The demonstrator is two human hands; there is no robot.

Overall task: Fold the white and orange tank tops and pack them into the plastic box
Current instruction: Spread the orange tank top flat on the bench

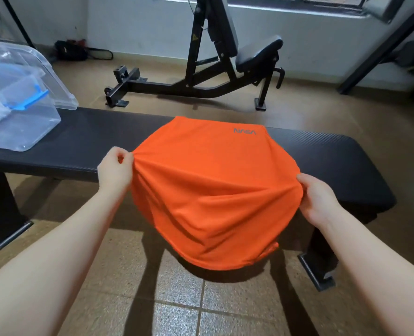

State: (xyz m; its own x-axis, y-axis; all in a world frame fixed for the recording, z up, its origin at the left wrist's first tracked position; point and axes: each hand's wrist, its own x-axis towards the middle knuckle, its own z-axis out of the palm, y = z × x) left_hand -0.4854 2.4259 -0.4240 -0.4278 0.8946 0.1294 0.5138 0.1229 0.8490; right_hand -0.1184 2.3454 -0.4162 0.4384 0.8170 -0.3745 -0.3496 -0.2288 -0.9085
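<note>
The orange tank top (213, 185) is stretched between my two hands over the black flat bench (80, 146). Its far edge, with a grey logo, lies on the bench, and its near part hangs below my hands toward the floor. My left hand (115, 169) pinches the fabric's left edge. My right hand (318, 198) grips the right edge. The clear plastic box (21, 122) with a blue latch stands on the bench's left end, with something white inside it. Its clear lid (55, 86) leans behind it.
A black adjustable gym bench (213, 64) stands on the tiled floor behind the flat bench. A dark bag (70, 50) lies by the far wall. Another black frame (382, 54) slants at the right. Tiled floor lies between me and the bench.
</note>
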